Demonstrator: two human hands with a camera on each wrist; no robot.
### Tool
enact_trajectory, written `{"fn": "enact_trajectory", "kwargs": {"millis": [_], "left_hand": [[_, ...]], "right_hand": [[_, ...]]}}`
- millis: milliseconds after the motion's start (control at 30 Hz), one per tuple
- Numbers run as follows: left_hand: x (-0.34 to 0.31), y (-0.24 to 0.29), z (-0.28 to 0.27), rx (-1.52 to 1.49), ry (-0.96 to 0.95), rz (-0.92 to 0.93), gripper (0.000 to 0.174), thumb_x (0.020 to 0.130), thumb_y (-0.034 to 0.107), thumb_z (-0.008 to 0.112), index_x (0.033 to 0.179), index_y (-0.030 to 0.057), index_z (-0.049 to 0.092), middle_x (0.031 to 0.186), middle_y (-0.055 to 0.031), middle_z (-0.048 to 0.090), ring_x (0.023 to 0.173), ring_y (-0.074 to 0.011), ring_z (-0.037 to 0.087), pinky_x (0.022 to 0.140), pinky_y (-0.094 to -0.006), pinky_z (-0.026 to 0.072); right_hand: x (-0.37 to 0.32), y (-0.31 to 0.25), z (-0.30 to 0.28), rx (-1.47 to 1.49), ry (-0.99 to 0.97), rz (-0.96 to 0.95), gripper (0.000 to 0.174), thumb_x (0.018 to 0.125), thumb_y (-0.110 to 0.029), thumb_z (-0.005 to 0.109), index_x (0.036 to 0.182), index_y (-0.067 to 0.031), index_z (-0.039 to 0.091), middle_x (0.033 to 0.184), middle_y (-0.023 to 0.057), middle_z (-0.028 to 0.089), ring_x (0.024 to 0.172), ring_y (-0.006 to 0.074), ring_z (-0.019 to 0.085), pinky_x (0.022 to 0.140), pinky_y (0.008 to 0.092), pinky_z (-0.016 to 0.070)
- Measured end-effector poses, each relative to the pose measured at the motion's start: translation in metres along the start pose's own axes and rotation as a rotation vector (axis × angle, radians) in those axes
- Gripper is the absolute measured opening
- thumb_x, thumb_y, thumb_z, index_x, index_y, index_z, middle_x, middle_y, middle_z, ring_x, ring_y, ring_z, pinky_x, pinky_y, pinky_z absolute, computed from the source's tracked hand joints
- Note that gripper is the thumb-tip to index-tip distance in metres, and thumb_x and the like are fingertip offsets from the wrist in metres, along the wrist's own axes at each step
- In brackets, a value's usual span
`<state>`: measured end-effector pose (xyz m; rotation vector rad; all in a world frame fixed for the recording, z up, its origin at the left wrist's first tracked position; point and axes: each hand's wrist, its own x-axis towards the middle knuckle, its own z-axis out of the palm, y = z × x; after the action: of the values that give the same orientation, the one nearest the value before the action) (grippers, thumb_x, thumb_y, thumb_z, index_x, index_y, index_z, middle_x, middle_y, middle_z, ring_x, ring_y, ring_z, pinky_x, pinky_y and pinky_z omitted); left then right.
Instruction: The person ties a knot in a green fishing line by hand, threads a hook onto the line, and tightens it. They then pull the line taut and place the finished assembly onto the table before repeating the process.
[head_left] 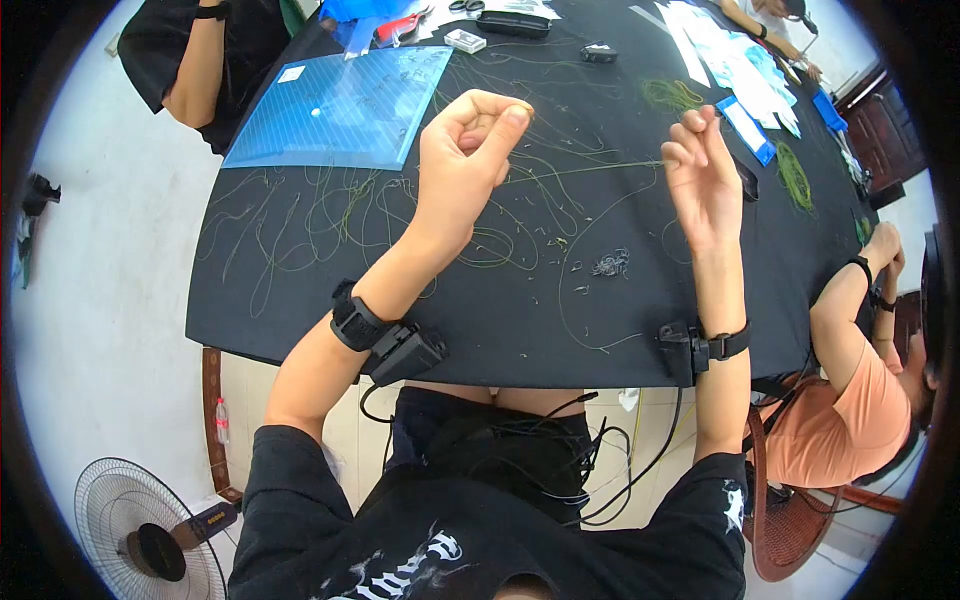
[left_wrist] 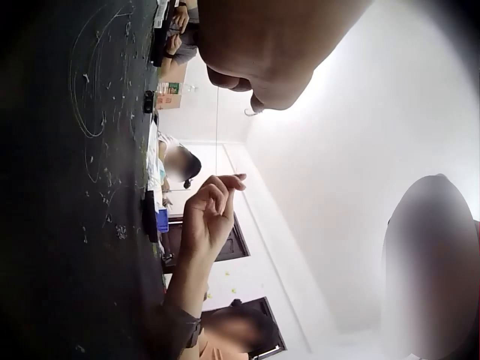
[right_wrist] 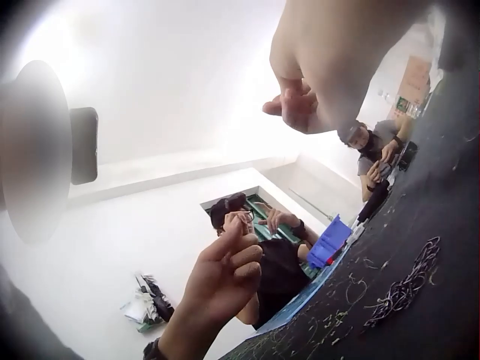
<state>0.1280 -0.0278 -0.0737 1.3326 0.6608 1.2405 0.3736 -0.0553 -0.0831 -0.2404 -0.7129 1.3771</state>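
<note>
A thin green line [head_left: 600, 170] stretches between both hands above the black table. My left hand [head_left: 460, 150] pinches its end between thumb and forefinger. From those fingertips juts a small curved piece like a fish hook [left_wrist: 251, 112] in the left wrist view. On the other side, my right hand [head_left: 705, 185] grips the line with curled fingers, palm toward me. The line also shows as a fine upright thread [left_wrist: 217, 127] between the hands in the left wrist view. Below lies a dark tangled clump [head_left: 610, 263] with small scraps around it.
Loose green lines [head_left: 330, 215] spread over the black table [head_left: 480, 345]. A blue plastic folder [head_left: 340, 110] lies back left; green coils [head_left: 793, 178] and a blue-and-white packet [head_left: 745, 130] lie back right. Other people sit around the table. A fan [head_left: 150, 550] stands at left.
</note>
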Motion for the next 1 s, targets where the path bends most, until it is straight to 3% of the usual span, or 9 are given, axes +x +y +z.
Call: {"fn": "enact_trajectory", "kwargs": {"millis": [67,167,233,300,333,467,567,667,1000], "left_hand": [[0.003,-0.002,0.0,0.118,-0.011,0.073,0.012,0.089,0.013,0.06,0.091,0.0017,0.061,0.063,0.0091,0.043,0.056,0.002,0.035,0.047,-0.0153,0.0277],[0.006,-0.007,0.001,0.219,-0.025,0.179,0.011,0.085,0.011,0.065,0.087,0.0007,0.064,0.058,0.0104,0.04,0.052,0.0025,0.031,0.048,-0.0157,0.0261],[0.006,-0.006,0.003,0.229,-0.021,0.182,0.011,0.084,0.011,0.066,0.086,0.0006,0.065,0.057,0.0106,0.04,0.053,0.0023,0.033,0.049,-0.0154,0.0278],[0.007,-0.008,0.003,0.166,-0.028,0.212,0.009,0.083,0.01,0.067,0.087,0.0024,0.066,0.063,0.0082,0.047,0.054,0.0018,0.035,0.049,-0.0156,0.0295],[0.007,-0.009,0.003,0.135,-0.03,0.225,0.008,0.082,0.009,0.067,0.087,0.0033,0.067,0.066,0.007,0.051,0.055,0.0015,0.037,0.048,-0.0158,0.0303],[0.013,-0.007,0.005,0.411,-0.122,0.368,0.006,0.078,0.006,0.069,0.084,0.007,0.068,0.089,0.0019,0.059,0.059,0.0006,0.043,0.046,-0.0158,0.0306],[0.006,0.0,0.01,0.466,-0.144,0.397,0.007,0.075,0.004,0.07,0.081,0.0085,0.069,0.101,0.0003,0.06,0.061,0.001,0.045,0.044,-0.0148,0.0284],[0.004,-0.005,0.009,0.364,-0.111,0.417,0.008,0.073,0.003,0.071,0.079,0.0083,0.07,0.105,-0.0012,0.062,0.059,0.002,0.044,0.042,-0.0136,0.0253],[0.001,-0.007,-0.002,0.345,-0.176,0.478,0.011,0.07,0.002,0.072,0.077,0.0087,0.07,0.096,-0.001,0.066,0.052,0.0012,0.038,0.045,-0.0148,0.0282]], "right_hand": [[-0.001,0.001,0.007,-0.276,0.009,-0.016,0.021,0.094,-0.01,0.05,0.113,-0.0028,0.05,0.087,0.0037,0.051,0.062,0.0046,0.036,0.052,0.0168,0.0345],[-0.008,0.005,0.027,-0.696,0.074,0.056,0.028,0.092,-0.012,0.052,0.118,-0.0017,0.047,0.085,0.005,0.052,0.057,0.0018,0.034,0.045,0.0148,0.0264],[-0.01,0.01,0.034,-0.801,0.063,0.051,0.03,0.09,-0.015,0.055,0.117,-0.0031,0.048,0.079,0.0047,0.057,0.051,0.0003,0.031,0.044,0.0156,0.0227],[-0.012,0.011,0.042,-0.884,0.024,0.074,0.031,0.089,-0.016,0.057,0.117,-0.0038,0.048,0.075,0.0042,0.059,0.048,0.0001,0.03,0.043,0.0162,0.0213],[-0.013,0.013,0.045,-0.907,0.04,0.065,0.025,0.088,-0.016,0.057,0.11,-0.0044,0.053,0.073,0.0039,0.062,0.048,-0.0005,0.03,0.043,0.0163,0.0198],[-0.014,0.011,0.047,-0.984,0.017,0.103,0.013,0.088,-0.016,0.058,0.094,-0.0039,0.059,0.075,0.004,0.064,0.047,-0.0009,0.031,0.042,0.0169,0.0191],[-0.016,0.009,0.05,-1.022,-0.05,0.115,0.016,0.088,-0.015,0.058,0.095,-0.0011,0.059,0.076,0.0049,0.067,0.07,0.0063,0.059,0.06,0.0184,0.043],[-0.017,0.009,0.052,-0.945,-0.132,0.147,0.014,0.088,-0.012,0.058,0.095,-0.0002,0.059,0.077,0.0061,0.067,0.077,0.0098,0.062,0.069,0.021,0.0457],[-0.018,0.015,0.045,-0.978,-0.233,0.157,0.01,0.087,-0.01,0.058,0.092,-0.0009,0.06,0.077,0.0063,0.067,0.072,0.0069,0.059,0.061,0.0188,0.0424]]}}
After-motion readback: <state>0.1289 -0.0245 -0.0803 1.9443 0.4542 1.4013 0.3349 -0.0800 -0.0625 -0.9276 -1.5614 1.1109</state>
